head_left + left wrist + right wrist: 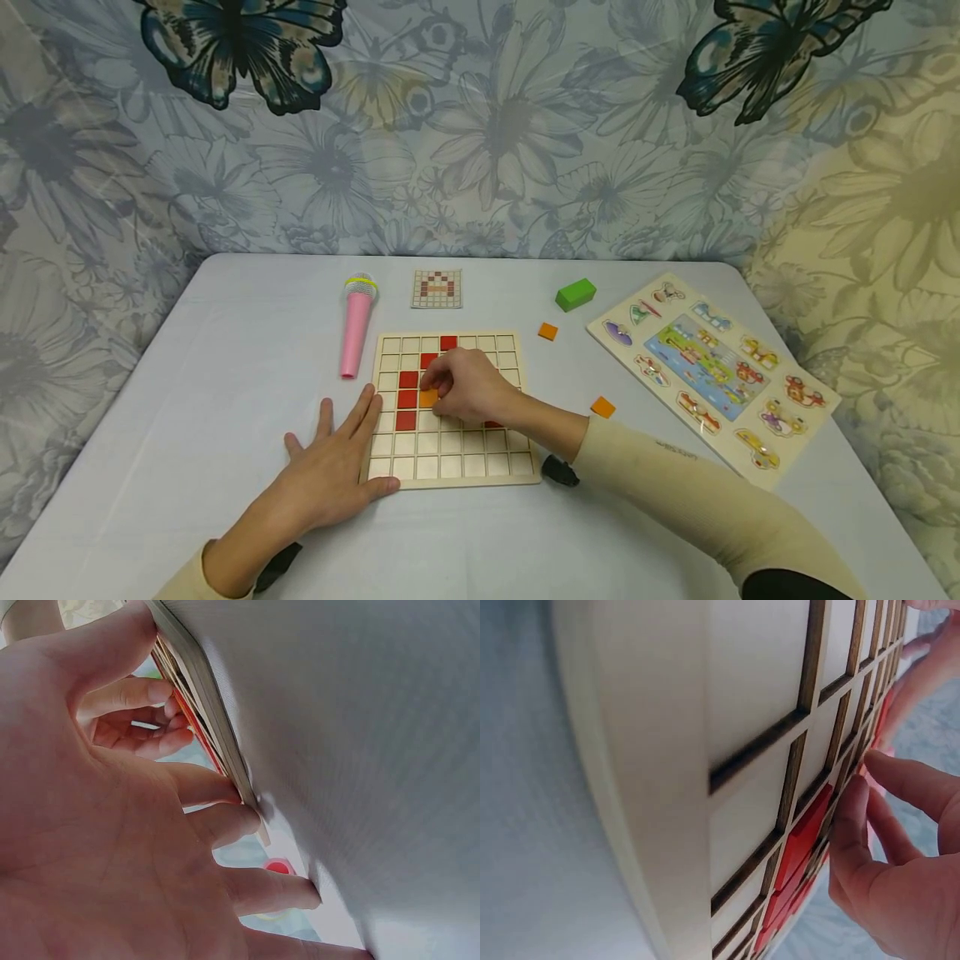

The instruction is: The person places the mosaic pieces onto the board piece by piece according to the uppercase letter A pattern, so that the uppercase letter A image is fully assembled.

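A wooden grid board (442,483) lies on the table, with several red tiles (406,399) set in its cells. My right hand (474,388) reaches over the board from the right. Its thumb and fingertips are at opposite sides of an orange tile (428,398), pinching it in a cell beside the red column; the palm hides the cells behind. With fingers spread, my left hand (330,471) rests along the board's left edge, thumb at the near corner. In the left wrist view its fingertips (247,819) touch the edge and the tabletop.
Left of the board lies a pink toy microphone (356,329). A small pattern card (437,289) lies behind it. To the right are a green block (576,295), loose orange tiles (602,407) and a picture puzzle board (712,371). A patterned cloth (480,167) hangs at the back.
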A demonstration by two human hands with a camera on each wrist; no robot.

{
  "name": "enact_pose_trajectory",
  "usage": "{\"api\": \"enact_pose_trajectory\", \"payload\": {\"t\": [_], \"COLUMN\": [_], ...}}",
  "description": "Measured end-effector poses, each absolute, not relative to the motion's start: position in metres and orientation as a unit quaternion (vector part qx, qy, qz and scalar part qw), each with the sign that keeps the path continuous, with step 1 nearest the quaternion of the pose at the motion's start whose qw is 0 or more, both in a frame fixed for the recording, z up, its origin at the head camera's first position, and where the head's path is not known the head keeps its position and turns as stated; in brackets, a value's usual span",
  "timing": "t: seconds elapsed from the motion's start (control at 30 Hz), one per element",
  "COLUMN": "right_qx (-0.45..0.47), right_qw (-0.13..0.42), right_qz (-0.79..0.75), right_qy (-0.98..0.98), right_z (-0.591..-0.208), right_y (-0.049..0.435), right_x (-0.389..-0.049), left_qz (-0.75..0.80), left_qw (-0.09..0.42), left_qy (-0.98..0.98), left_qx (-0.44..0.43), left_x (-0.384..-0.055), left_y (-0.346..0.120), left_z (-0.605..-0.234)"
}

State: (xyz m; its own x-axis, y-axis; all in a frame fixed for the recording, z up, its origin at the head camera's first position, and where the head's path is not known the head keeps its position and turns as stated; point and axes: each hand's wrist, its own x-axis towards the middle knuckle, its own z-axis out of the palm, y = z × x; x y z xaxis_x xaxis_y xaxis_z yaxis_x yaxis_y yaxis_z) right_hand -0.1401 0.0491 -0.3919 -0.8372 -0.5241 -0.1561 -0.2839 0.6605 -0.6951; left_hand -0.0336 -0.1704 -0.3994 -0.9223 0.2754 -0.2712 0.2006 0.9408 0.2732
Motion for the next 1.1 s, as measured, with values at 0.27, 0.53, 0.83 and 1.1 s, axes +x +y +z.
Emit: {"api": "enact_pose_trajectory", "payload": {"t": [0.27, 0.53, 0.83, 1.1], "right_qx": [-0.218, -0.201, -0.200, -0.167], "right_qw": [0.164, 0.155, 0.121, 0.104], "right_qz": [-0.357, -0.377, -0.393, -0.389], "right_qy": [0.893, 0.891, 0.889, 0.900], "right_z": [-0.384, -0.381, -0.380, -0.384], "right_y": [0.065, 0.094, 0.137, 0.172], "right_x": [-0.137, -0.132, -0.121, -0.112], "left_qz": [0.119, 0.120, 0.124, 0.127], "left_qw": [0.157, 0.157, 0.160, 0.156], "left_qy": [0.973, 0.973, 0.972, 0.972], "left_qx": [0.120, 0.121, 0.121, 0.122], "left_x": [-0.034, -0.034, -0.034, -0.034], "left_y": [-0.170, -0.170, -0.170, -0.170], "left_z": [-0.401, -0.401, -0.399, -0.400]}}
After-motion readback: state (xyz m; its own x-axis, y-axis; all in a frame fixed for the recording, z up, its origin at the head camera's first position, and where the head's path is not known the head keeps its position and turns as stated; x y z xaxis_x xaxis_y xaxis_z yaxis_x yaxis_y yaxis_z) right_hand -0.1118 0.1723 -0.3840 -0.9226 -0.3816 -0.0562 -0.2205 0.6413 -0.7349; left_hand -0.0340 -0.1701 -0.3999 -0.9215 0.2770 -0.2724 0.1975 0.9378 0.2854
